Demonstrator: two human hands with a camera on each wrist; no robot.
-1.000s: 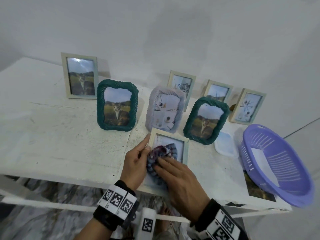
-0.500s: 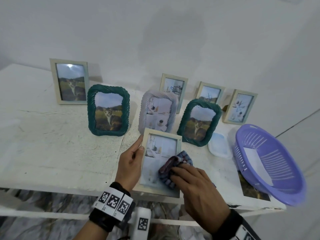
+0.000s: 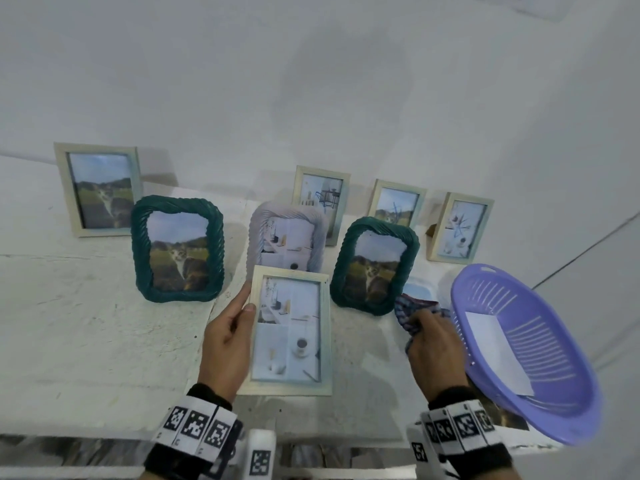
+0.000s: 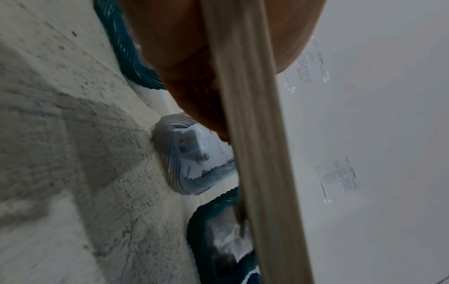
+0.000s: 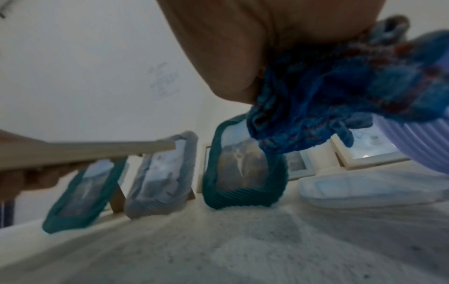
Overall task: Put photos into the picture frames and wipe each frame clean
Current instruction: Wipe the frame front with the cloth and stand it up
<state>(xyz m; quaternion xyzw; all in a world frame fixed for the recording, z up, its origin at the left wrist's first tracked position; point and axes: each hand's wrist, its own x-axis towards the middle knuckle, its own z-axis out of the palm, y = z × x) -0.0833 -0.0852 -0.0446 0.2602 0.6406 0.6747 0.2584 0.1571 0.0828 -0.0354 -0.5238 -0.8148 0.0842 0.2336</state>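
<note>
My left hand (image 3: 230,336) grips the left edge of a pale wooden frame (image 3: 290,330) with a light interior photo, raised off the white table (image 3: 86,323) near its front edge. In the left wrist view the frame's edge (image 4: 257,144) runs down the picture under my fingers (image 4: 184,63). My right hand (image 3: 433,348) holds a bunched blue and red cloth (image 3: 412,311) to the right of the frame, apart from it, beside the purple basket (image 3: 519,348). The cloth (image 5: 328,96) hangs from my palm above the table.
Several framed photos stand along the wall: two teal rope frames (image 3: 178,249) (image 3: 374,266), a lilac frame (image 3: 287,237) and pale wooden ones (image 3: 98,188). A white sheet lies in the basket. A clear lid (image 3: 419,289) lies behind the cloth.
My right hand has taken the cloth off the frame's glass and moved it right toward the basket. The left hand has lifted the frame nearer to me.
</note>
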